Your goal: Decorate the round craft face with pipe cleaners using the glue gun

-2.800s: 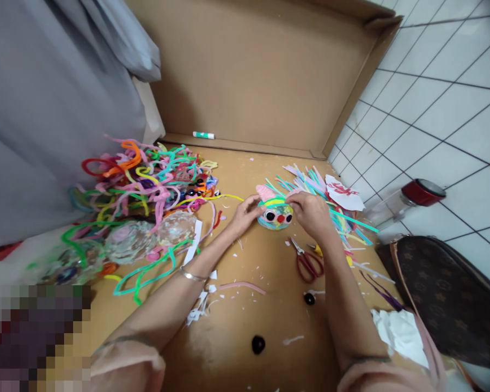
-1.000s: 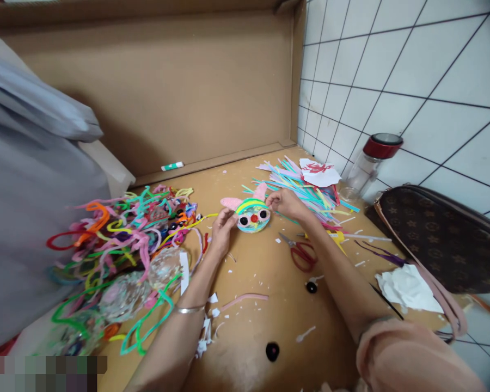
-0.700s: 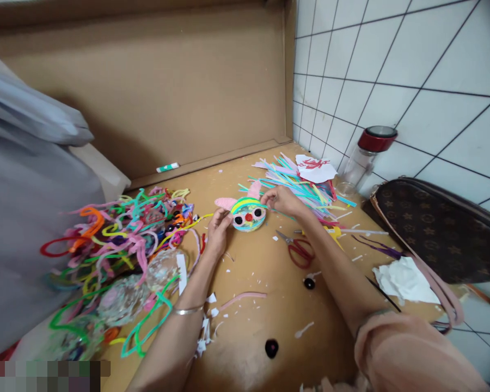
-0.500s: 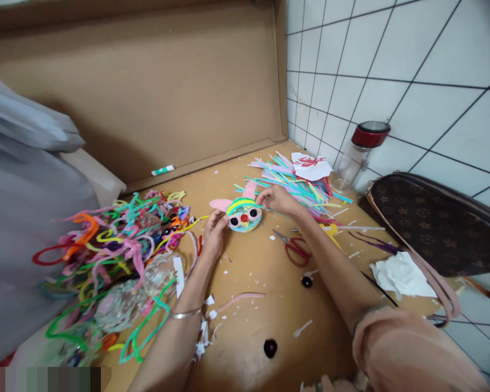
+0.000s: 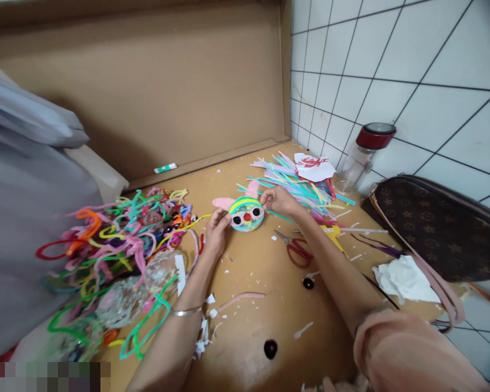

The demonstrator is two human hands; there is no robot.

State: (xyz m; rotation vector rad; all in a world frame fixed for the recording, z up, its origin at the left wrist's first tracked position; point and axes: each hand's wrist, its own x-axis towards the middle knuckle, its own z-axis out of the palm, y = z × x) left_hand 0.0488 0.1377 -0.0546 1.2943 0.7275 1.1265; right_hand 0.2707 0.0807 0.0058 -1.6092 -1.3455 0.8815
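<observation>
The person holds a small round craft face point(image 5: 247, 214) between both hands, low over the cardboard tabletop point(image 5: 269, 316) and near its middle. The face is wound from coloured strands in blue, yellow and green, with two black eyes ringed in white, a red nose between them, and two pink ears standing out at its upper edge. The left hand point(image 5: 217, 231) grasps its left rim, fingers closed against the edge just under the left ear. The right hand point(image 5: 280, 200) pinches the upper right rim, close beside the right ear, its grip shut on the piece.

To the left lies a loose heap of pipe cleaners point(image 5: 122, 239) in many colours, with clear plastic wrapping point(image 5: 147, 283) at its near edge. Behind the right hand a fan of cut straight strips point(image 5: 306, 188) spreads out, and a white paper cut-out with red print point(image 5: 313, 166) rests on top of it. Red-handled scissors point(image 5: 296, 250) lie near the right forearm. A single pink strand point(image 5: 240, 298) and two small black round pieces point(image 5: 308, 283) point(image 5: 270, 348) lie nearer the person, among white paper scraps. A crumpled white tissue point(image 5: 404, 280) sits at the right edge, just beside a brown patterned handbag point(image 5: 441, 228). A clear jar with a red lid point(image 5: 365, 155) stands by the tiled wall, and a glue stick point(image 5: 165, 168) lies along the cardboard's raised back.
</observation>
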